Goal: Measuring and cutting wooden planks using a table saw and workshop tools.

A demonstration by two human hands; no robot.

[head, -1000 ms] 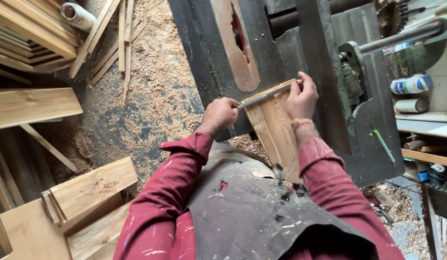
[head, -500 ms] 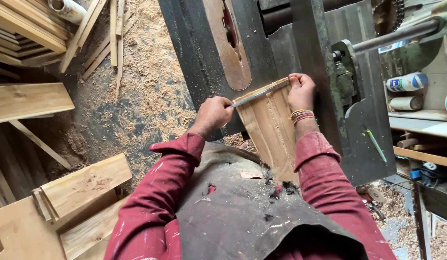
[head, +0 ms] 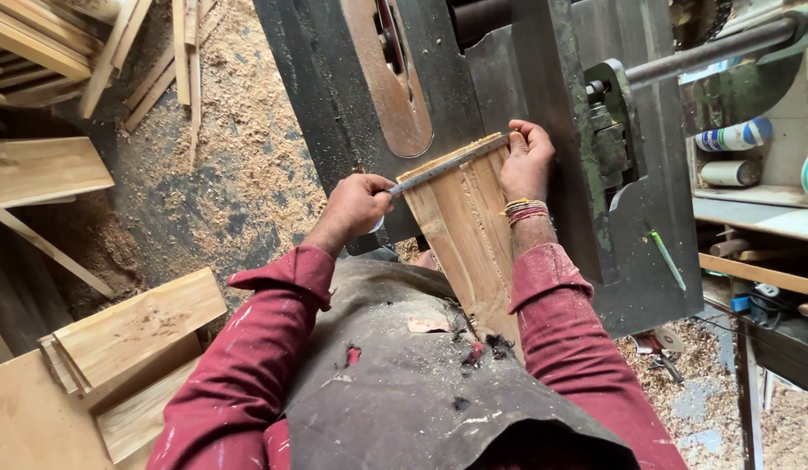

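head | a pale rectangular wooden board is being propped against the apron, its top near the dark saw table | a thin metal ruler is being pinched across its top edge by left hand and right hand | measuring seems underway; steady alignment is being called for

The wooden board has its lower end hidden against the apron. The stacked planks at upper left run off the frame's edge.

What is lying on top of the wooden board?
A thin metal ruler lies across the wooden board near its far end. The left hand and right hand cover the ruler's ends.
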